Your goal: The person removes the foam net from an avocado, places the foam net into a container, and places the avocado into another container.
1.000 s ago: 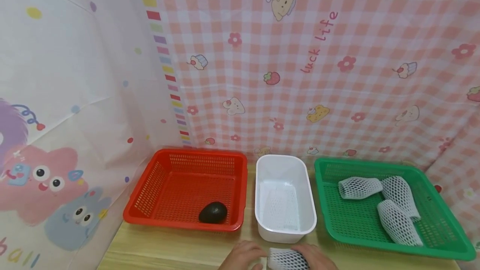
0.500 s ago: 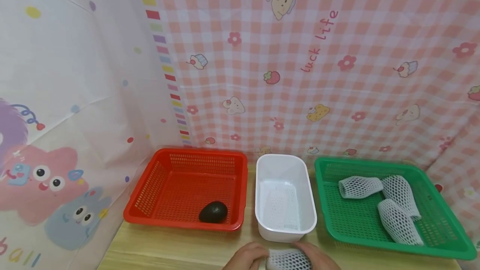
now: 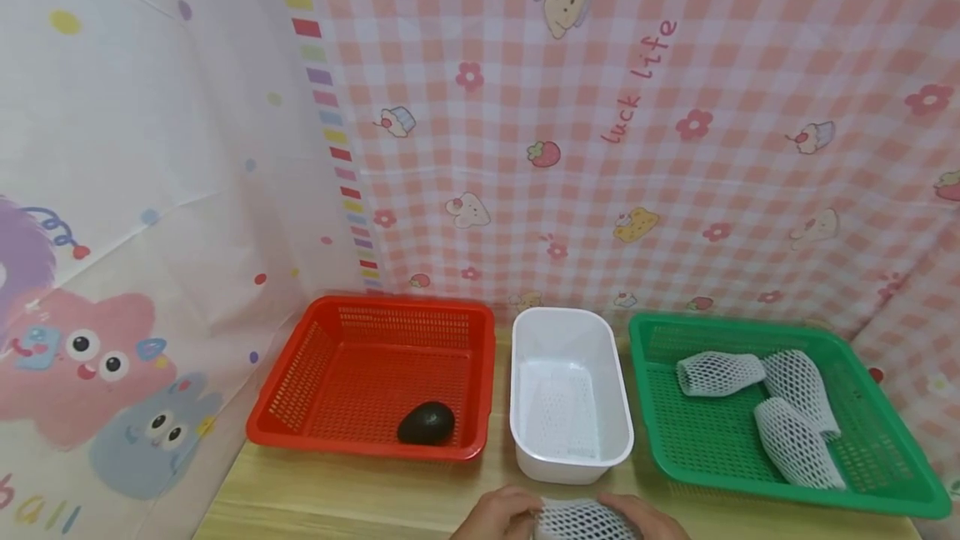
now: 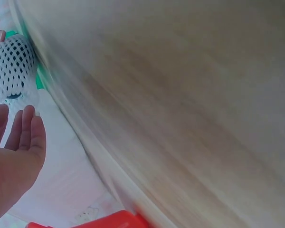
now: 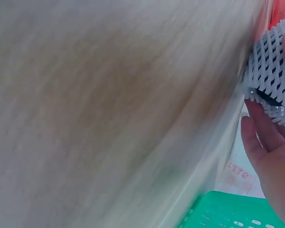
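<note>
Low at the front of the head view, a white foam net (image 3: pixel 583 521) lies between both hands. My left hand (image 3: pixel 497 515) pinches its left end between thumb and fingers. Curled round the right end is my right hand (image 3: pixel 649 517). In the left wrist view, my left hand (image 4: pixel 21 154) is at the near end of the net (image 4: pixel 12 64), which bulges round something dark. The right wrist view shows my right hand (image 5: pixel 273 152) with fingertips at the net's rim (image 5: pixel 270 61); a dark surface shows inside the opening.
A red basket (image 3: pixel 375 447) at left holds a dark avocado (image 3: pixel 426 423). The white tub (image 3: pixel 572 467) stands in the middle behind the hands. To the right, a green basket (image 3: pixel 787 492) holds several foam nets (image 3: pixel 720 374). A checked curtain (image 3: pixel 510 107) hangs behind.
Both hands and the net have shifted slightly right. My left fingers, which lay looser beside the net's left end, have drawn together on it. The baskets and tub have not moved.
</note>
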The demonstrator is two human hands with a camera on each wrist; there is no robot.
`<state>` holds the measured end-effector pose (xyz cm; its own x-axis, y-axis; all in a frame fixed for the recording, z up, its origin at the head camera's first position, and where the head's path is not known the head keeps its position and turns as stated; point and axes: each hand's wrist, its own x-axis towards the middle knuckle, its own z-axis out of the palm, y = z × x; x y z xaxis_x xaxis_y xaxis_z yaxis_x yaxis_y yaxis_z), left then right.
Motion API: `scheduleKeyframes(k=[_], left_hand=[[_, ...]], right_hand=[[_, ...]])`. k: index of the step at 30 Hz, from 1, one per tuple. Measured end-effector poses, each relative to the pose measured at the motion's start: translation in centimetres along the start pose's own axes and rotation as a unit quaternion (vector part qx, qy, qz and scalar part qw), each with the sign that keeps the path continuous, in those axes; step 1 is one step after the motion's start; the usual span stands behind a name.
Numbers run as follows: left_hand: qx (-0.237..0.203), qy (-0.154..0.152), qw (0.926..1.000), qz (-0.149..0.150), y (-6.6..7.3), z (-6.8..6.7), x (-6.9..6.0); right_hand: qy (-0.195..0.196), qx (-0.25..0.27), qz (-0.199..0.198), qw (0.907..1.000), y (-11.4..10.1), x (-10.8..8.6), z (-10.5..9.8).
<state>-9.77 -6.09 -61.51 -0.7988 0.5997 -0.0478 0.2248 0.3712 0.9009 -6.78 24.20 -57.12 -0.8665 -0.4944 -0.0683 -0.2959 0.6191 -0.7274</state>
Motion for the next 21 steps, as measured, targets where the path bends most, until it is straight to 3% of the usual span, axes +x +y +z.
scheduleKeyframes(k=[2, 4, 11, 14, 18, 21], left_hand=[[-0.021, -0.009, 0.9994, -0.026, -0.5, 0.3, 0.3], [-0.028, -0.016, 0.9988, -0.036, -0.1, 0.2, 0.3], [-0.006, -0.022, 0.9994, -0.026, 3.6, -1.1, -0.4], [0.015, -0.015, 0.9998, 0.0, 4.2, -1.3, -0.5], [0.034, -0.001, 0.9982, 0.049, 3.9, -1.2, -0.4], [0.032, -0.004, 0.9971, 0.069, 3.5, -1.3, -0.2]], right_hand=[[0.012, -0.001, -0.011, 0.9999, -0.1, -0.1, 0.0], [0.021, 0.0, -0.017, 0.9996, -0.1, -0.1, 0.1], [0.047, 0.01, -0.055, 0.9973, 0.3, 0.0, 0.4], [0.05, 0.017, -0.068, 0.9963, 0.6, 0.2, 0.4], [0.053, 0.027, -0.086, 0.9945, 1.3, 0.4, 0.5], [0.065, 0.021, -0.09, 0.9935, 2.3, 0.4, 1.0]])
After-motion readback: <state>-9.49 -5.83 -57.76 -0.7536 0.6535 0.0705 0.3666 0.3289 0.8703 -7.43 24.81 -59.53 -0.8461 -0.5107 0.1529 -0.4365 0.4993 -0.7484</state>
